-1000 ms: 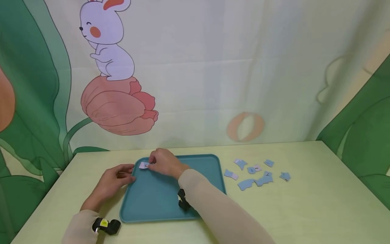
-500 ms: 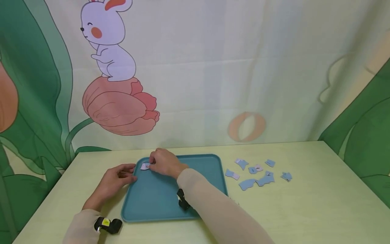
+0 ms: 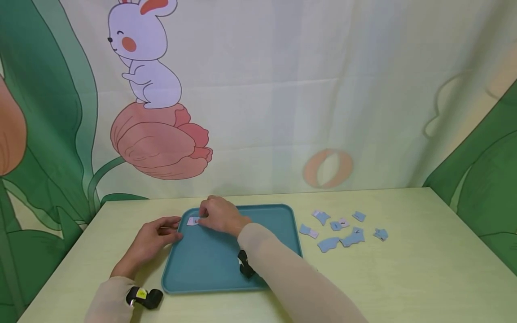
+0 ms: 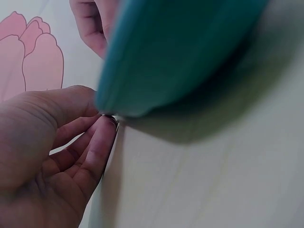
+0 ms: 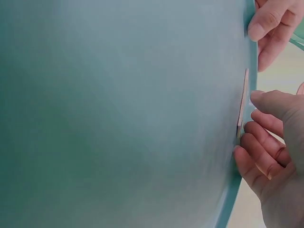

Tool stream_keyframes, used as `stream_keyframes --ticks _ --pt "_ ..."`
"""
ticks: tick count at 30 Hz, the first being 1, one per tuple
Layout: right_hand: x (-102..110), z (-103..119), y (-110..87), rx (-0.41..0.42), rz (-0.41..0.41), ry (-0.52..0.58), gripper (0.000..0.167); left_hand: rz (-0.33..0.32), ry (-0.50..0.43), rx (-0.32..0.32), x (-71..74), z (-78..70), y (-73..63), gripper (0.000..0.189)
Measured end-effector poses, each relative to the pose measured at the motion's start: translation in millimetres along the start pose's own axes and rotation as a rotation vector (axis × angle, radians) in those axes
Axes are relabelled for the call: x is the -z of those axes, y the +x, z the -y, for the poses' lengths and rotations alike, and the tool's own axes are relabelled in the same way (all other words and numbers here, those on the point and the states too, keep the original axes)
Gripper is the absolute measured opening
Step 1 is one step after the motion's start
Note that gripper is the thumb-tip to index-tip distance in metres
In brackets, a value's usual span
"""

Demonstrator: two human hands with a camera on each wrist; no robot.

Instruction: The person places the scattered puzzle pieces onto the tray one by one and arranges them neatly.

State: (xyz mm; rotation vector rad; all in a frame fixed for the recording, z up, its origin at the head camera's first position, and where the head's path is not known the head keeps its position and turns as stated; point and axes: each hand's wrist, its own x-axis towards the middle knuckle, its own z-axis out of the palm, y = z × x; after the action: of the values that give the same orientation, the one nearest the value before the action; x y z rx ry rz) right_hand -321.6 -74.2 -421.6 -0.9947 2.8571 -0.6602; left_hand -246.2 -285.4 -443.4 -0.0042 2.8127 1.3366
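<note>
My left hand (image 3: 155, 235) is at the left rim of a teal tray (image 3: 216, 264), thumb on the rim and fingers at its outer side. In the left wrist view, the thumb and fingertips (image 4: 102, 137) meet at the tray's edge. My right hand (image 3: 222, 216) reaches across the tray to its far left corner and pinches a small pale pink and blue puzzle piece (image 3: 192, 221) there. The hand covers the piece's right side. From the right wrist, that piece (image 5: 242, 102) shows edge-on along the rim, with thumb and fingers right at it.
Right of the tray, several blue and pink puzzle pieces (image 3: 329, 244) lie scattered on the pale yellow table (image 3: 404, 278). Some overlap or sit joined. A curtain (image 3: 258, 112) printed with a rabbit and flowers hangs behind the table's far edge.
The puzzle piece in the tray's corner looks slightly straighter under my right fingers. Both hands stay at the same spots, and the whole view has shifted slightly.
</note>
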Motion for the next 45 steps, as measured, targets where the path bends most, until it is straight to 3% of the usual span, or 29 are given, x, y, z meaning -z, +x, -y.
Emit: stream_keyframes --ticks 20,31,45 --pt "34 -29 -39.4 0.07 -0.08 0.27 0.028 0.001 0.001 0.032 -3.8 -1.5 2.5 0.056" --pt "69 -52 -85.0 0.069 -0.126 0.372 0.029 -0.005 0.021 0.018 -3.3 2.3 1.7 0.055" --pt "102 -114 -147.6 0.006 -0.226 0.392 0.033 -0.007 0.024 0.01 -2.6 0.9 1.6 0.055"
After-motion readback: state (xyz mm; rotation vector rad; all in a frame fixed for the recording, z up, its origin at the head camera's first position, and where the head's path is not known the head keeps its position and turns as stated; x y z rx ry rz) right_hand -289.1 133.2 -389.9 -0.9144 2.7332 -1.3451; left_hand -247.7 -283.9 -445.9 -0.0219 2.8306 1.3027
